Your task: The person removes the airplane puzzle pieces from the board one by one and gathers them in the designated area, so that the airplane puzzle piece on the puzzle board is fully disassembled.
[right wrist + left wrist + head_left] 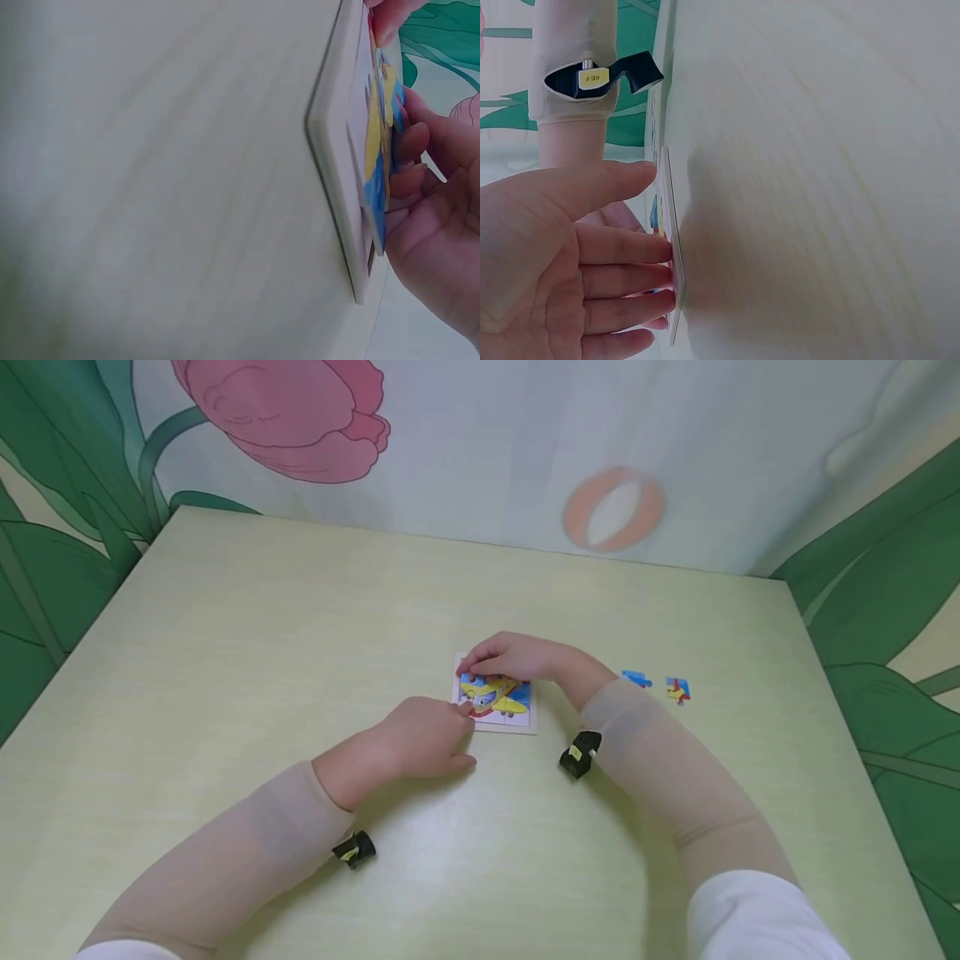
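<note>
A small jigsaw puzzle [513, 717] with a yellow airplane on blue lies in a pale shallow frame [334, 142] on the table. My left hand [423, 737] is at its left side, fingers extended; in the left wrist view its fingertips [660, 250] touch the frame's edge. From the far side, my right hand [525, 656] reaches over the puzzle, and its curled fingers [412, 142] hold a blue-edged puzzle piece [399, 97] at the upper part. In the right wrist view, pieces at the near end [377, 225] stand slightly raised above the frame. The right hand hides the puzzle's top row.
Two loose puzzle pieces, one mostly blue [637, 679] and one blue with yellow and red [678, 691], lie right of the puzzle, beside the right forearm. The pale table [300, 610] meets a curtain with printed flowers [465, 460] at its far edge.
</note>
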`<act>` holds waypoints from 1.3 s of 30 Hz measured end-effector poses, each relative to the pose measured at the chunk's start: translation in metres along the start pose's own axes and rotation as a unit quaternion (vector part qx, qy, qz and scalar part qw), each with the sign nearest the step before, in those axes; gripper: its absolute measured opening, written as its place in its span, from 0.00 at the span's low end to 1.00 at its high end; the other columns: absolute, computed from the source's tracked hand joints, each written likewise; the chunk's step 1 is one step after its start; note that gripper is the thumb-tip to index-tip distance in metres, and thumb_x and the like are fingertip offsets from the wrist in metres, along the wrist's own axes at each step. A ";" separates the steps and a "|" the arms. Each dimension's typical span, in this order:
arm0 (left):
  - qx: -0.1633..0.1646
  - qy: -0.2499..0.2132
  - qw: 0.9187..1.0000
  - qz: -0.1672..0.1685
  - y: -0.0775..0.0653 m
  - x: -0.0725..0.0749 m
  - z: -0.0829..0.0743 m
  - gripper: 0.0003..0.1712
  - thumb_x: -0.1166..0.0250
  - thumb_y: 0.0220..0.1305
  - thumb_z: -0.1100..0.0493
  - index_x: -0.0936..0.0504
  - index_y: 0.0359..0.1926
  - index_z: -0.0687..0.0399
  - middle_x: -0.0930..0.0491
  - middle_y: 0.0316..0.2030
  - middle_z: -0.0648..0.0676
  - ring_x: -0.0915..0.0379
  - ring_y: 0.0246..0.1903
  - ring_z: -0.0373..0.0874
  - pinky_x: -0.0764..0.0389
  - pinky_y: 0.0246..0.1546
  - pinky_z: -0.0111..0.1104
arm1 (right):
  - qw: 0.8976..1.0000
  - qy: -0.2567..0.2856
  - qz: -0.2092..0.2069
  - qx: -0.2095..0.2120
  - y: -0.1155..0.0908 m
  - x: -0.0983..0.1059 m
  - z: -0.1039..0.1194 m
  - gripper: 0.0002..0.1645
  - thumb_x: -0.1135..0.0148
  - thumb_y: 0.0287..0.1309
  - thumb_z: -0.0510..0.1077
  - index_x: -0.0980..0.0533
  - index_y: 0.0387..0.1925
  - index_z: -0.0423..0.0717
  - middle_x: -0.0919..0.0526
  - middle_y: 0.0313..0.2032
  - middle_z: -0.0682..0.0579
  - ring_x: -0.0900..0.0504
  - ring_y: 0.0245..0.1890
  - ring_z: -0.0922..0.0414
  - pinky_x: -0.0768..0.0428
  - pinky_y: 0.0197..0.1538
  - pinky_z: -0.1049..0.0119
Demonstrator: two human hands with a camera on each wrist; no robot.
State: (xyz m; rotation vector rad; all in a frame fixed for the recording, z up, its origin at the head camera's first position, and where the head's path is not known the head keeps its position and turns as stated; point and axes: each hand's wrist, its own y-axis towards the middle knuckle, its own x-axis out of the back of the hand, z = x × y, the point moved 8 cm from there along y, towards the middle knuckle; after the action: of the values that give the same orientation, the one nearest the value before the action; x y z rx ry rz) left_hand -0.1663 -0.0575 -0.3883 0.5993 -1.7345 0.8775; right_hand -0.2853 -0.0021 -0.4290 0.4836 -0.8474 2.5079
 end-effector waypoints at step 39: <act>0.003 0.015 1.000 0.006 0.001 -0.002 -0.004 0.21 0.40 0.59 0.40 0.18 0.37 0.53 0.26 0.57 0.57 0.26 0.25 0.41 0.25 0.25 0.34 | 0.999 0.015 0.001 0.044 -0.005 -0.009 0.004 0.10 0.47 0.65 0.44 0.24 0.44 0.45 0.22 0.36 0.51 0.26 0.37 0.55 0.30 0.47 0.65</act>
State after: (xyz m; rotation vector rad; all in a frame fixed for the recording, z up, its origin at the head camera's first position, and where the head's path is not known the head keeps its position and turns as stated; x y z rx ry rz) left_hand -0.1641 -0.0541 -0.3896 0.5787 -1.7101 0.8962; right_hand -0.2745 -0.0035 -0.4275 0.4722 -0.7279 2.5573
